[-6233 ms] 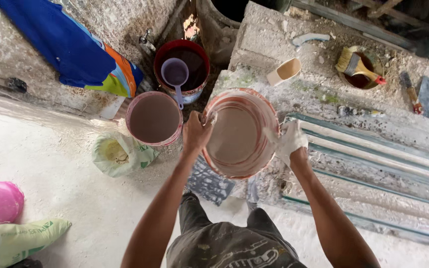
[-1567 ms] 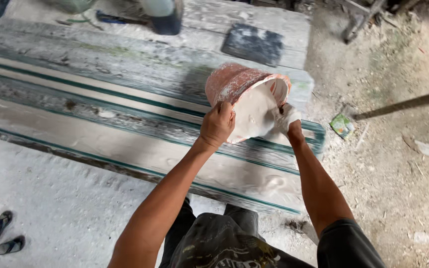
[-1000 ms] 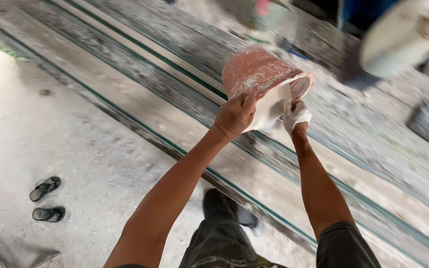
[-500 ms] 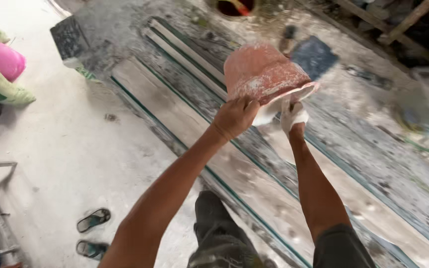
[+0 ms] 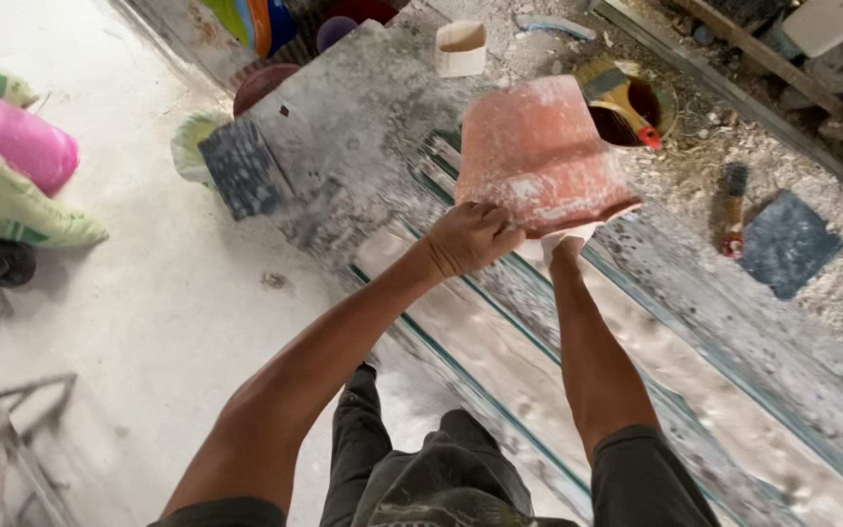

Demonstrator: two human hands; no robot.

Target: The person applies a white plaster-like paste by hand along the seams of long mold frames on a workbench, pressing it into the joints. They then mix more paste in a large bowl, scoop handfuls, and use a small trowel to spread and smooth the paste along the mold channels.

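We grip the pink bucket [image 5: 543, 156] at its rim with both hands, left hand [image 5: 468, 237] closed, right hand [image 5: 566, 241] mostly hidden beneath. It is tipped upside down over the long grey slab [image 5: 382, 146]; whether anything is left inside we cannot tell.

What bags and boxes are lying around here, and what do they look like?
Pink sack: far left on the floor, plump, bright pink.
Green-and-white sack: just below the pink sack, slumped, pale with green markings.
Pale green bag: at the slab's left corner, crumpled and open.
Small carton: top centre on the grey slab, open, cream-coloured, boxy.
No signs or screens show.
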